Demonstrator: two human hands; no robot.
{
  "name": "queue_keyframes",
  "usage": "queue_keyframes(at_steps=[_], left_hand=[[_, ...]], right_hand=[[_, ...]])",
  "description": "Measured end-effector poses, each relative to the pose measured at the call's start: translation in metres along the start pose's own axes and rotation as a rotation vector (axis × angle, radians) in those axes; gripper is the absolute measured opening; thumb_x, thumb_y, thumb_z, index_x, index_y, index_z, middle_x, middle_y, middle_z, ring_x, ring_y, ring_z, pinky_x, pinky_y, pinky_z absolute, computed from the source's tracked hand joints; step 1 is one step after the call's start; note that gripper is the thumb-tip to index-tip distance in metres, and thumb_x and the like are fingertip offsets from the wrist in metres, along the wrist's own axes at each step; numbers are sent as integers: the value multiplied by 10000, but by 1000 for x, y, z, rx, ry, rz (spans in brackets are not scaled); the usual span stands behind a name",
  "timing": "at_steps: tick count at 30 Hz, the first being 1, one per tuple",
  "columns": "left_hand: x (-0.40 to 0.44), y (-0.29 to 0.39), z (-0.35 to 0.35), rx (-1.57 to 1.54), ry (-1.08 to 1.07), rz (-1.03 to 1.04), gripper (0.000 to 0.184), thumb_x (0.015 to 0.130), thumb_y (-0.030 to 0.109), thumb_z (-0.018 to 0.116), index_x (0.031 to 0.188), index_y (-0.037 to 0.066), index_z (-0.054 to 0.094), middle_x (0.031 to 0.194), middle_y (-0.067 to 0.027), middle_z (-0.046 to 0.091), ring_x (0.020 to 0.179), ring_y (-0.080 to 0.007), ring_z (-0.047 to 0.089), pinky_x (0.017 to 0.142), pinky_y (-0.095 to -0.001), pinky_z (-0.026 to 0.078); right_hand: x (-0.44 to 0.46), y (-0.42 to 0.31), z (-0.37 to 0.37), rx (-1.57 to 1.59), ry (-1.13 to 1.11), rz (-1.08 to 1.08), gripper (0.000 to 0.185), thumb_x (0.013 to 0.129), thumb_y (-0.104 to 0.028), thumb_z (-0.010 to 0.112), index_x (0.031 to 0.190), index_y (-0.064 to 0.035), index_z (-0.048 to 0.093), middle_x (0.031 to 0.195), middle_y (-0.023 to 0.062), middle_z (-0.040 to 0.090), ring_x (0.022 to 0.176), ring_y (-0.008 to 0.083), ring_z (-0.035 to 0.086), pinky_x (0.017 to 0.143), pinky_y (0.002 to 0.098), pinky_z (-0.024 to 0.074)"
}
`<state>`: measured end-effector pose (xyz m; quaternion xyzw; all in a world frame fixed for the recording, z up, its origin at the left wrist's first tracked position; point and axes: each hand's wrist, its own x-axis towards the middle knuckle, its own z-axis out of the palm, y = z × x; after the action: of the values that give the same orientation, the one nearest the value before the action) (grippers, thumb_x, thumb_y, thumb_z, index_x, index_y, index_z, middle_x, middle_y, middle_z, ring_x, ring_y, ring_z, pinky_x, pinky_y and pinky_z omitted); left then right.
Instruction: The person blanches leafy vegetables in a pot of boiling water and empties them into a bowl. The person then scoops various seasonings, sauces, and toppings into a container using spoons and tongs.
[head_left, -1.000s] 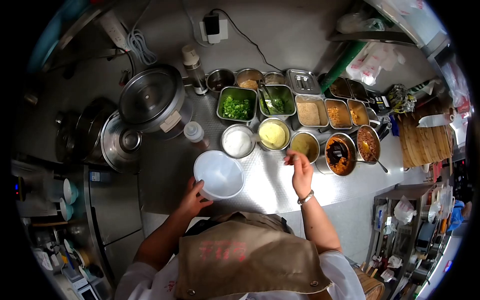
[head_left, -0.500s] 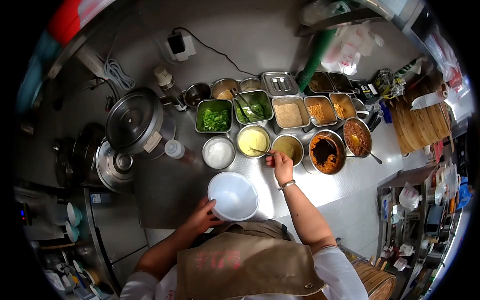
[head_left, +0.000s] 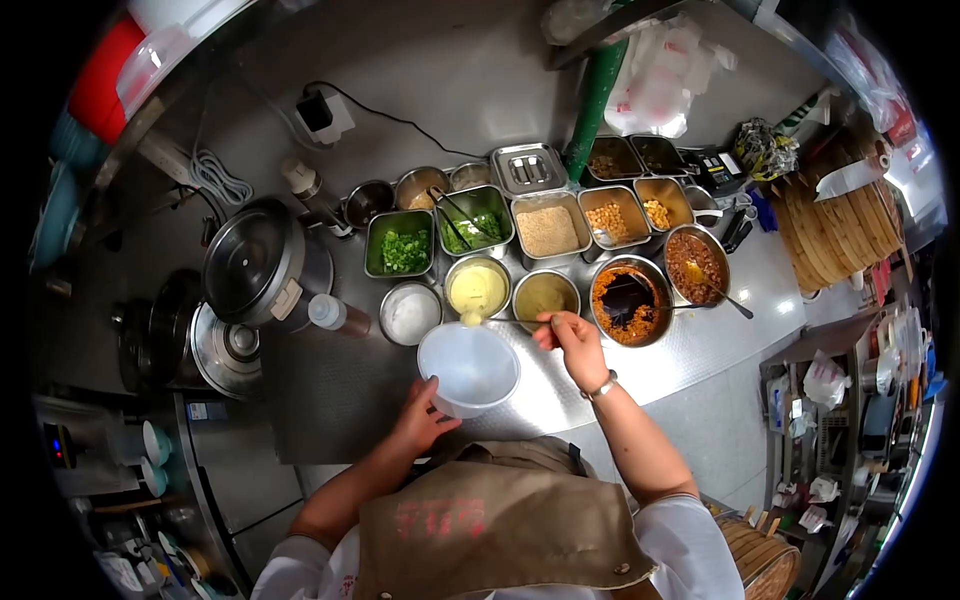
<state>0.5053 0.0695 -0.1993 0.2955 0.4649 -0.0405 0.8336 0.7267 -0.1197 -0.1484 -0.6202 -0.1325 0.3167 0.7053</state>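
Right hand grips spoon, yellow paste at tip. Left-hand fingers touch white bowl.

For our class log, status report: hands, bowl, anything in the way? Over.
Left hand: grip on bowl. Right hand: grip on spoon, yellow paste on its tip, at bowl's far rim. Bowl looks empty. Nothing seen blocking spoon from bowl.

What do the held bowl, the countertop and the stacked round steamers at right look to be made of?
Bowl: likely plastic, smooth; it is milky and translucent.
Countertop: probably stainless steel, finely textured; grey with bright glare.
Steamers: bamboo or similar wood, seemingly unvarnished; tan, banded slats.
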Motion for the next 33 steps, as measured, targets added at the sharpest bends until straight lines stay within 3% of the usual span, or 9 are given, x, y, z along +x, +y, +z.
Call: queue_keyframes(at_steps=[5,8,10,11,15,19,25,31,33], left_hand=[[6,-1,2,22,1,33,763,831,437,615,1413,247,159,1402,-138,247,1250,-386,319,934,-611,343],[2,1,7,56,25,43,740,839,432,601,1409,252,164,1395,-143,251,1249,-384,322,936,-607,347],[-2,1,10,76,42,52,735,841,429,599,1408,251,167,1395,-145,250,1249,-383,322,934,-605,350],[-2,1,10,89,40,44,732,843,422,599,1409,254,167,1398,-142,249,1249,-381,323,933,-605,352],[-8,0,16,132,53,8,735,849,393,602,1418,259,157,1417,-124,237,1248,-374,328,929,-601,358],[-10,2,25,181,29,0,757,852,369,609,1430,245,135,1439,-103,220,1249,-367,330,930,-598,357],[-12,3,32,182,0,1,768,854,368,610,1433,223,128,1444,-99,214,1255,-367,323,930,-599,354],[-19,10,29,219,-15,12,759,853,365,611,1426,216,136,1438,-105,219,1244,-366,340,912,-587,380],[-21,10,20,232,-13,3,755,853,363,609,1424,216,139,1437,-103,219,1241,-366,347,904,-584,388]], right_hand=[[-13,-17,-26,-140,134,-246,247,968,-134,447,1066,34,599,807,51,648,682,104,577,665,229,479],[-5,2,-42,-367,259,-248,206,940,-98,470,1025,12,621,741,73,651,647,118,600,619,249,483],[-8,13,-46,-603,251,-204,186,914,-93,497,1005,-4,632,741,101,652,642,166,624,613,281,492],[-7,23,-49,-652,255,-234,176,891,-90,518,999,-14,634,773,137,653,672,245,638,630,326,500],[-7,45,-54,-760,264,-300,164,864,-96,551,982,-24,639,856,181,647,741,337,627,666,389,498],[-5,46,-54,-733,267,-297,160,868,-99,546,977,-28,640,861,185,646,746,341,625,670,387,500],[-10,33,-59,-728,264,-271,163,878,-101,541,985,-22,635,843,176,653,731,301,642,656,369,505],[-22,14,-40,-389,277,-299,200,924,-83,493,1075,-10,603,769,85,652,666,128,600,627,257,485],[-18,7,-22,-378,229,-300,201,925,-75,487,1078,-11,601,772,81,652,676,117,596,628,253,484]])
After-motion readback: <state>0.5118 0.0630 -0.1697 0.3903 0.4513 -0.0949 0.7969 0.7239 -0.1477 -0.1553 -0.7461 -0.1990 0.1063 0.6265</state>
